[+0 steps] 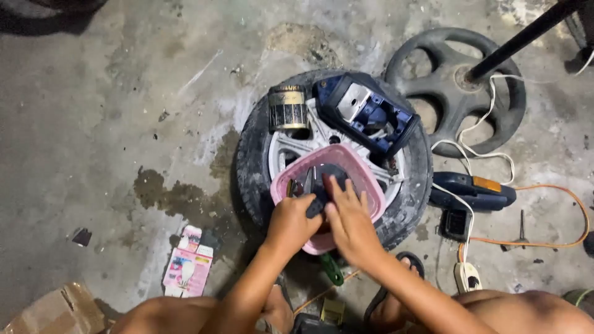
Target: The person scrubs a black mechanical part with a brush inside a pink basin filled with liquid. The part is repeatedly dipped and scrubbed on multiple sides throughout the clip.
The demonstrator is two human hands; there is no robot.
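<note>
A pink plastic basket [359, 168] rests on a car wheel [253, 162] lying flat on the concrete floor. Both my hands are inside the basket. My left hand [291, 221] is curled around a dark object [317, 205] among the tools in it. My right hand [348, 216] lies flat with fingers stretched over the same dark object. Pliers-like tools [307, 180] show in the basket behind my fingers. What exactly the dark object is stays hidden by my hands.
On the wheel stand a gold-and-black can [287, 107] and an open blue tool case [365, 114]. To the right lie a blue power tool [473, 190], white and orange cables, a black wheel cover [458, 93]. A pink carton [187, 267] lies at left.
</note>
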